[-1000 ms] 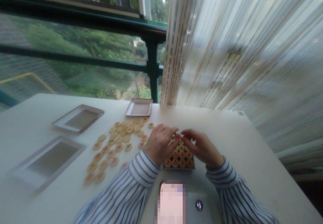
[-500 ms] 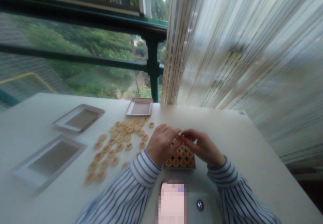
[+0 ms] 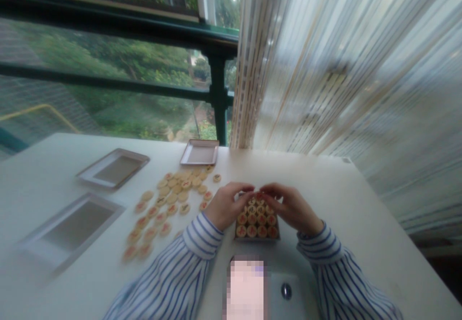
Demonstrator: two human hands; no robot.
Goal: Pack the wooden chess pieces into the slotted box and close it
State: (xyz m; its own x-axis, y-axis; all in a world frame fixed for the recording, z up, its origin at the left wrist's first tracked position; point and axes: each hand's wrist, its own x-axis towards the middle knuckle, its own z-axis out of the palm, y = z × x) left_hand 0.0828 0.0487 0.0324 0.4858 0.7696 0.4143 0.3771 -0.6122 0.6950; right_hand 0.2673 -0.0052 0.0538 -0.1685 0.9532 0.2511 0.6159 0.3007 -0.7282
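Observation:
A small box (image 3: 257, 238) stands before me, filled with rows of round wooden xiangqi pieces (image 3: 256, 219) marked in red and black. My left hand (image 3: 231, 204) reaches over its far left part, thumb and fingers bent together in a pinch; what lies between them is hidden. From the right, my right hand (image 3: 290, 209) pinches at the box's far end, around a piece with a red mark (image 3: 259, 196). The fingertips of both hands nearly meet there. Many loose xiangqi pieces (image 3: 172, 198) are scattered left of the box, some face up, others blank side up.
Two shallow trays or lids (image 3: 117, 150) (image 3: 86, 196) lie on the left of the white table (image 3: 325, 180), and another tray (image 3: 199, 141) at the back. Nearest me are a blurred-out phone (image 3: 247, 288) and a pale object with an oval metallic spot (image 3: 286, 291). A string curtain (image 3: 249, 70) hangs behind.
My left hand has drawn slightly back to the left and turned, showing more of the pieces in the box. My right hand has barely moved. The loose pieces look unchanged.

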